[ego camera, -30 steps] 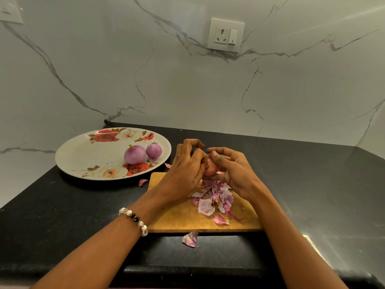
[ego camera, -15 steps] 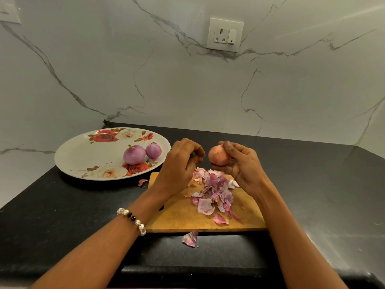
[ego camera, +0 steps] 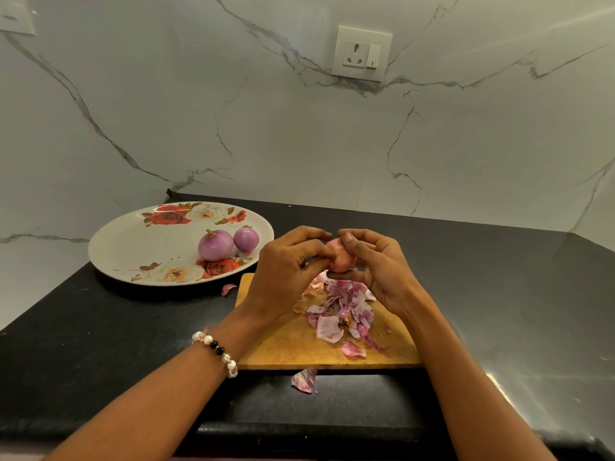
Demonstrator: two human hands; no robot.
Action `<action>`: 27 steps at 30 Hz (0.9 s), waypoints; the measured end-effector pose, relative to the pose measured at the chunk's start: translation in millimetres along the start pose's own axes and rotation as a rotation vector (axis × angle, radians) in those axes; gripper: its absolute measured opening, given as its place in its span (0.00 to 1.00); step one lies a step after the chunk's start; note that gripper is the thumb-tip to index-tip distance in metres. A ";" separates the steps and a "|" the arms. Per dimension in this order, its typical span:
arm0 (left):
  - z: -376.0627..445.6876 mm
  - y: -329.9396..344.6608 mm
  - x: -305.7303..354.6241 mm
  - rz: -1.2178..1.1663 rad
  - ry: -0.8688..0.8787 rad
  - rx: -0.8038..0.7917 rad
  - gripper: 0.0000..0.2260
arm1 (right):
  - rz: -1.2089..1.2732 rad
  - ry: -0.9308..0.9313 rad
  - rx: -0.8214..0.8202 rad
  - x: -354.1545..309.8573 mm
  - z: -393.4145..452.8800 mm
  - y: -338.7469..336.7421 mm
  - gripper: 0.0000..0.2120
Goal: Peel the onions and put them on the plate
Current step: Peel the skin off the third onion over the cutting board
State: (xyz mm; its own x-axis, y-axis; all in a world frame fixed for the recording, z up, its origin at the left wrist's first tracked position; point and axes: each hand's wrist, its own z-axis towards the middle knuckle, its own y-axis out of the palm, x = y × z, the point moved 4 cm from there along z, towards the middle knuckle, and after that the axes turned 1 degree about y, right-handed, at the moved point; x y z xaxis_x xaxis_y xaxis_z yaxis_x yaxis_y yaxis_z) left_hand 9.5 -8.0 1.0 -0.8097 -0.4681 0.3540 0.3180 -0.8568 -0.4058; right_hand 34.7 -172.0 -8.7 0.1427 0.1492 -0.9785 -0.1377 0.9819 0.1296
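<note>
A black tabletop [ego camera: 100,344] carries a floral plate [ego camera: 133,247] at left, holding two peeled purple onions [ego camera: 215,245] side by side. Beside it lies a wooden cutting board [ego camera: 286,344] strewn with onion skins [ego camera: 342,311]. Above the board, left hand [ego camera: 286,271] and right hand [ego camera: 379,267] meet — both curled around a small pinkish onion [ego camera: 341,261].

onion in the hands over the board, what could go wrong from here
1. The onion is held only by fingertips of the left hand and right hand; it might slip and roll off the cutting board.
2. The peels are piling up; one scrap already lies near the counter edge, so more may fall.
</note>
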 end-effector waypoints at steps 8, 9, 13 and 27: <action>2.0 13.3 -6.1 0.102 -0.030 -0.106 0.08 | -0.063 -0.013 0.000 -0.4 0.2 0.6 0.21; 2.0 14.2 -6.1 0.131 -0.033 -0.118 0.09 | -0.064 -0.011 0.000 -0.3 0.1 1.0 0.20; 0.9 16.9 -7.1 0.192 -0.095 -0.184 0.11 | -0.029 0.003 -0.004 -0.5 -0.6 1.3 0.20; 1.0 14.7 -19.5 0.213 -0.144 -0.241 0.06 | 0.250 0.042 0.158 -6.2 -1.6 -8.7 0.13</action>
State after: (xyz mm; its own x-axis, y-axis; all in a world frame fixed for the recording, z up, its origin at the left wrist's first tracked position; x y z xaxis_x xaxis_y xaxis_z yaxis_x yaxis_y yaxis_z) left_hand 30.5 -11.7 -11.0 -0.6541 -0.6716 0.3480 0.3331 -0.6689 -0.6646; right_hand 33.5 -181.6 -4.0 0.0825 0.3870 -0.9184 -0.0088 0.9218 0.3877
